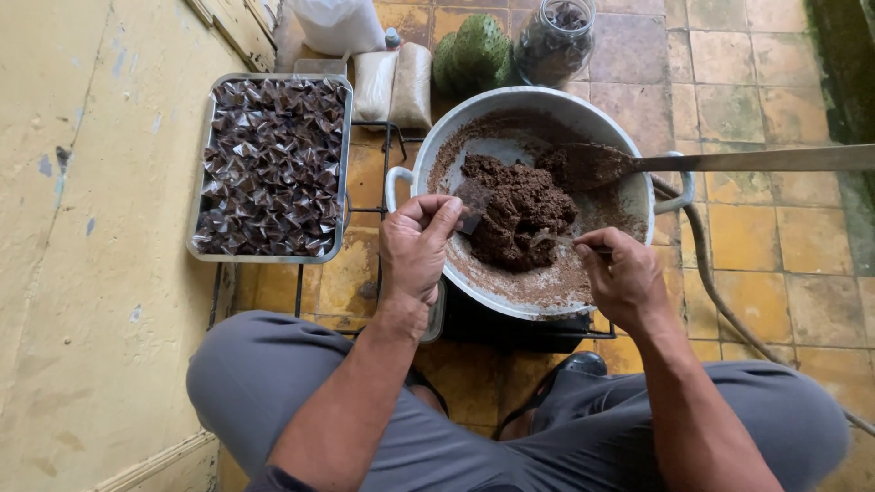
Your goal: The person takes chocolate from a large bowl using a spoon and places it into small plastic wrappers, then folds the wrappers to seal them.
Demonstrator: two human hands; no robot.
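A person in grey trousers sits over a large metal pot (629, 196) holding a mound of dark brown paste (519, 214), seen from a head-worn camera looking down. The left hand (415, 246), at the pot's 9 o'clock rim, has its grip closed on a small dark wrapper (474, 205), pinched between thumb and fingers and held just beside the paste. The right hand (624, 278), at the pot's 5 o'clock edge, is closed around a small spoon (547, 241), whose tip touches the lower side of the mound. A long wooden paddle (729, 161) lies across the pot from 3 o'clock, its blade coated in paste and resting near the top of the mound. The pot stands on a black wire stand (378, 196) over a yellow tiled floor (756, 237). To the pot's 9 o'clock, well apart from the hands, a rectangular metal tray (342, 164) is packed with small dark folded packets (273, 164). At 12 o'clock, beyond the pot, sit two pale filled bags (394, 87), a bundle of green leaves (474, 50) and a glass jar (556, 41) with dark contents. A yellowed wall (82, 228) runs along the left.
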